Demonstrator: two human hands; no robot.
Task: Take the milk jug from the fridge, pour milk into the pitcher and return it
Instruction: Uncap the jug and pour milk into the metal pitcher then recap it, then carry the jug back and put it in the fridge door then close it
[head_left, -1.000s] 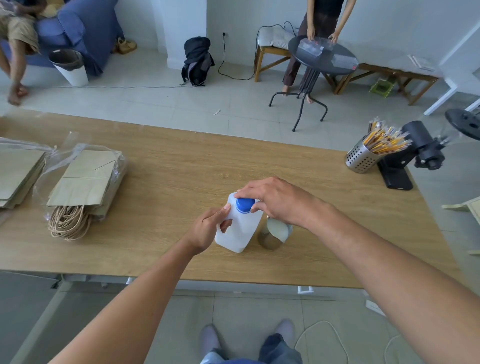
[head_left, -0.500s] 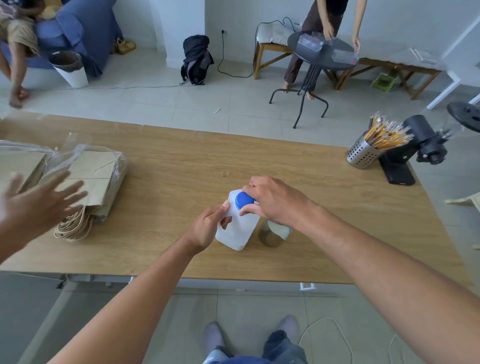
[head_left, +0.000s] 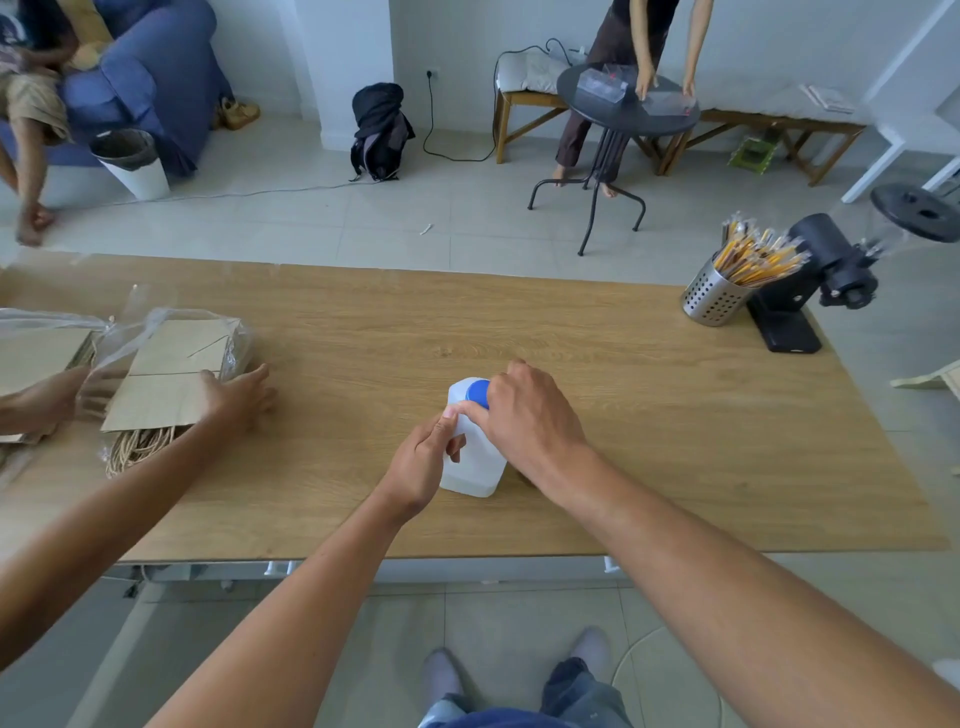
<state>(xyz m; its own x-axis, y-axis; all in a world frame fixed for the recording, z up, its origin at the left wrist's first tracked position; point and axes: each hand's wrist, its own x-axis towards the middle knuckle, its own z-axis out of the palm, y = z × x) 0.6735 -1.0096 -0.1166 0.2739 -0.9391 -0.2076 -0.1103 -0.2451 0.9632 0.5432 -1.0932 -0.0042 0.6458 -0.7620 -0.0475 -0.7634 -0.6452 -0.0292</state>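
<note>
Desk (head_left: 649, 415): a long wooden top running edge to edge across the view.
Bags (head_left: 171, 374): flat paper bags in clear wrap at the left edge, another person's hands (head_left: 236, 397) resting on them.
Holder (head_left: 714, 299): a perforated steel cup of pencils at the far right corner, just beside a black device (head_left: 810, 291).
Jug (head_left: 472, 457): white, upright, standing near the front edge at mid-desk.
Right hand (head_left: 524, 421): curled over the jug's top, fingers closed around the blue cap (head_left: 477, 391).
Left hand (head_left: 423, 462): wrapped around the jug's near side at the handle, thumb against its shoulder.
Pitcher: hidden behind the right hand; cannot tell.
</note>
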